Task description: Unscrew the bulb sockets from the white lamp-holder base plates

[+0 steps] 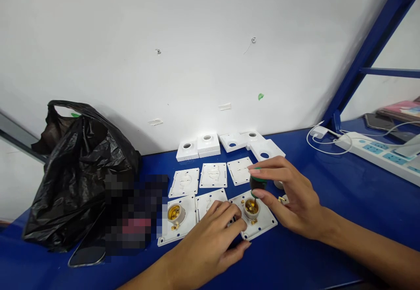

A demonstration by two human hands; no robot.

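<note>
No words can be read. The right hand (295,202) pinches a short screwdriver (257,184) over a brass lamp socket (252,207). The left hand (213,237) presses the socket's square white plastic plate (264,225) onto the blue bench (328,202), holding nothing.

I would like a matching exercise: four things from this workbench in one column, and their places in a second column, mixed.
Things
1. black plastic bag
2. white power strip
3. screwdriver
4. lamp socket plate

Places
A. in the right hand
B. far left of the blue table
C. under the left hand
D. far right, by the blue frame

Pairs: 1-B, 2-D, 3-A, 4-C
</note>
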